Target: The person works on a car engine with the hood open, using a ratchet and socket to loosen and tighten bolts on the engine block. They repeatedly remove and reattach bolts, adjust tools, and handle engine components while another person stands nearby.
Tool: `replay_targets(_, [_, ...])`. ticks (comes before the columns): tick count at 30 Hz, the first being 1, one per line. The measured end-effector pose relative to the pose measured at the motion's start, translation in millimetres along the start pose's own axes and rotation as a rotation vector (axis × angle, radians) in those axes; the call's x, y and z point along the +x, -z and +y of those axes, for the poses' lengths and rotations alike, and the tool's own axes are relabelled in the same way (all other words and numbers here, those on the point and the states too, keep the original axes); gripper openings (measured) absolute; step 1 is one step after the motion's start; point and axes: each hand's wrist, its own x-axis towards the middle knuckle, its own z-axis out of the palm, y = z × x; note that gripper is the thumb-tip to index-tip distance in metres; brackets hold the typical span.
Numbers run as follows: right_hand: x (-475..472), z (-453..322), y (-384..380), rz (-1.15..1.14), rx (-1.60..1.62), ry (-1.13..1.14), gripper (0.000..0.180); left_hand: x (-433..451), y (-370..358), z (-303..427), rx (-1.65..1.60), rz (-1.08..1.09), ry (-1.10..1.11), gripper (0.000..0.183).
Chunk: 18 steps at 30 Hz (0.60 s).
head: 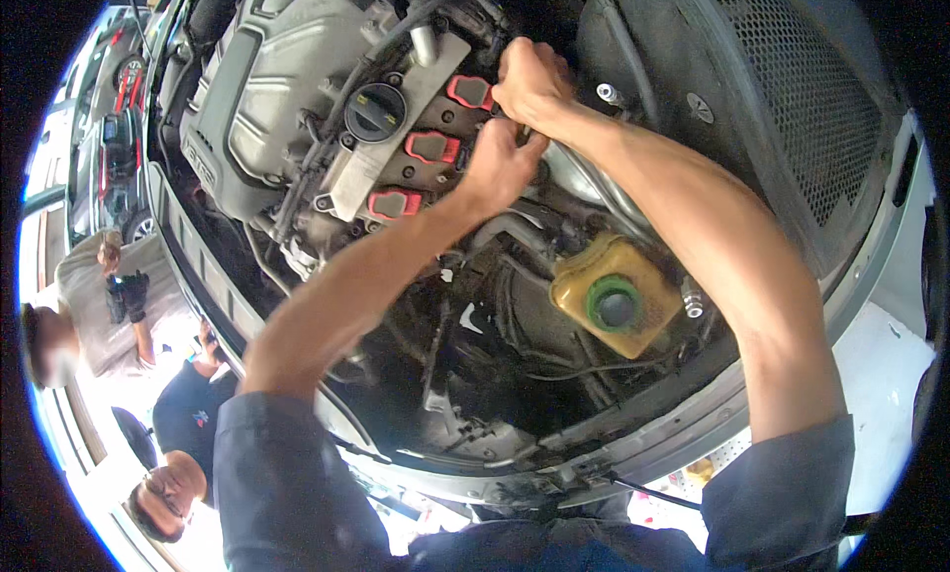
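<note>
Both my hands are down in an open engine bay, close together beside a row of red-topped ignition coils. My left hand [499, 164] has its fingers curled just right of the middle ignition coil [432, 148]; what its fingertips touch is hidden. Above it, my right hand [536, 82] is bent at the wrist, with its fingers turned down behind the upper ignition coil [472, 92] and out of sight. Nearer my body is the lower ignition coil [394, 202]. A black oil filler cap [375, 112] sits on the metal valve cover [401, 127], left of the coils.
A yellowed fluid reservoir [649, 316] with a green-ringed cap [614, 305] stands below my right forearm. The engine cover [289, 75] lies left, a perforated cowl grille [805, 89] right. Metal pipes [594, 182] run beneath my right forearm. Two people [182, 453] are beyond the fender.
</note>
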Motion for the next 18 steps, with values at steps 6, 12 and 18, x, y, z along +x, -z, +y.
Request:
replay_targets(6, [-2.2, 6.1, -3.5, 0.053, 0.074, 0.031, 0.018, -5.6, 10.1, 10.0, 0.199, 0.024, 0.087, 0.04])
replay_targets(12, [-1.7, 3.3, -2.7, 0.053, -0.074, 0.088, 0.017, -16.8, -16.2, 15.8, 0.205, 0.278, 0.109, 0.037])
replay_targets(18, [8.9, 0.9, -0.5, -0.012, -0.001, 0.068, 0.028, -15.3, -10.5, 29.3, 0.467, 0.333, 0.131, 0.043])
